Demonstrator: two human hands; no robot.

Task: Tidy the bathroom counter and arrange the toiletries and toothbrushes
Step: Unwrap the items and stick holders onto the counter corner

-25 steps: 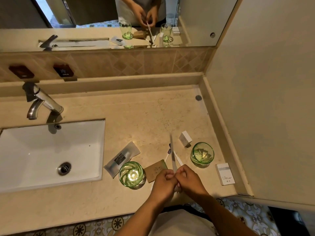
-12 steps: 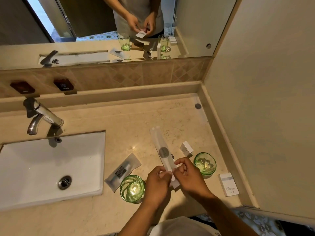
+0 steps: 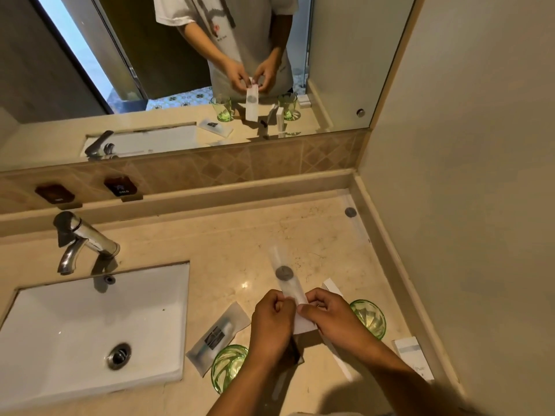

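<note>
Above the beige counter (image 3: 228,241) I hold a long translucent wrapper (image 3: 285,277) with a grey round label, its far end pointing away from me. My left hand (image 3: 271,322) and my right hand (image 3: 333,318) both pinch its near end. A sealed toiletry packet (image 3: 217,336) lies to the left of my left hand. One green glass (image 3: 228,366) stands under my left wrist, another green glass (image 3: 371,318) to the right of my right hand. A white strip (image 3: 339,360) lies below my right forearm. Whether a toothbrush is inside the wrapper is unclear.
A white sink (image 3: 75,334) with a chrome tap (image 3: 81,240) fills the left. A small white box (image 3: 413,357) lies near the right wall, and a white box corner (image 3: 332,286) shows behind my right hand. The mirror (image 3: 180,55) above reflects me and the counter.
The view has tilted up, so the mirror shows more of me. My hands have shifted slightly along the wrapper's near end, which now points more straight away from me.
</note>
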